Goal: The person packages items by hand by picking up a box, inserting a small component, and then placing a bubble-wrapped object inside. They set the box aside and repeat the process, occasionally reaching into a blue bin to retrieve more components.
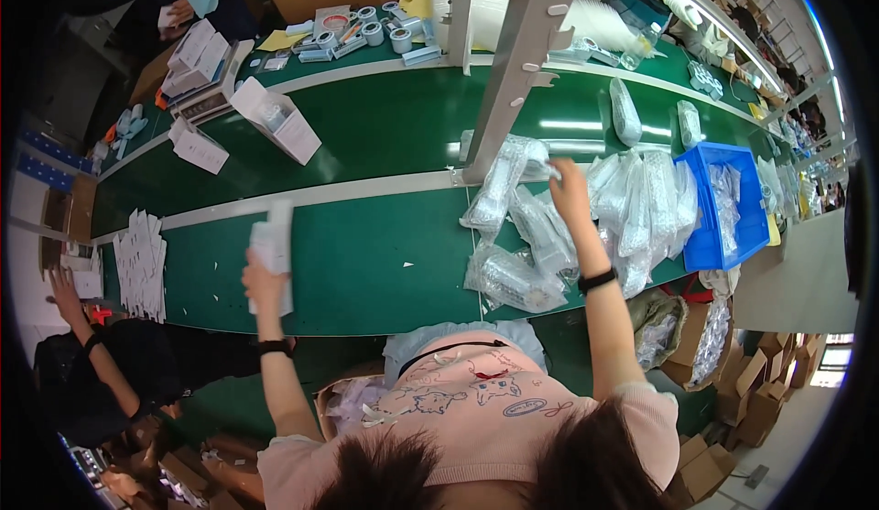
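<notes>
My left hand (264,281) is closed around a narrow white box (275,240), held upright over the left half of the green table; its top is smeared by motion. On the right, my right hand (569,189) reaches over a heap of bubble-wrapped packages. Its fingers pinch the end of one bubble-wrapped package (504,180), which lies slanted at the heap's far left. Below that lies another wrapped package (515,276) near the table's front edge. More wrapped packages (645,203) are piled right of my wrist. What is inside the wrapping cannot be made out.
A blue crate (723,263) with wrapped pieces stands at the right. Flat white cartons (140,263) lie stacked at the far left. A metal post (513,80) rises behind the heap. Beyond the pale rail, two white boxes (275,121) stand on a green belt. Another person's hand (64,295) is at left.
</notes>
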`<control>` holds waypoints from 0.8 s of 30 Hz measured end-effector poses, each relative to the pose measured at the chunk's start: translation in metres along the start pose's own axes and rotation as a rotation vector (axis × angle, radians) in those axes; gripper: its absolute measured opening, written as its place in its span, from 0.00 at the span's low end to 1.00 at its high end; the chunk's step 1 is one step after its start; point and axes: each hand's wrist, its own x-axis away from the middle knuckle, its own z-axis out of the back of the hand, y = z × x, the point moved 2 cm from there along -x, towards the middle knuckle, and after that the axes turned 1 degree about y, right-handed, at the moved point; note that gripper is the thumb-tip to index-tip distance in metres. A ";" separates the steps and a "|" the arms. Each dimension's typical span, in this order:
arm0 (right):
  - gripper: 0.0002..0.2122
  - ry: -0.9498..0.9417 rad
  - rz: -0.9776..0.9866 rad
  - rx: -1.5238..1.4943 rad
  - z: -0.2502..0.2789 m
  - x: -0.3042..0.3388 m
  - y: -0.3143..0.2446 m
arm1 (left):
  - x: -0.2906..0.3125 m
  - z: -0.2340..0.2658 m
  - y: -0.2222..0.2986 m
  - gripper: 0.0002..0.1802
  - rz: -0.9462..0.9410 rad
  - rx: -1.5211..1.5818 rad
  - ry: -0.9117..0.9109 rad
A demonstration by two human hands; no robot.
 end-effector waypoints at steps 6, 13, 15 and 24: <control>0.16 -0.488 0.129 0.090 -0.128 -0.111 0.088 | 0.143 -0.023 0.145 0.59 -0.418 -0.022 -0.220; 0.12 -0.621 -0.314 0.079 -0.118 -0.119 -0.048 | 0.124 -0.036 0.158 0.53 -0.462 0.116 -0.579; 0.13 -0.403 -0.058 -0.021 -0.136 -0.116 0.016 | 0.102 -0.053 0.172 0.52 -0.672 0.243 -0.565; 0.15 0.753 -0.491 -1.247 0.020 -0.060 0.071 | 0.098 -0.048 0.184 0.48 -0.696 0.901 -0.920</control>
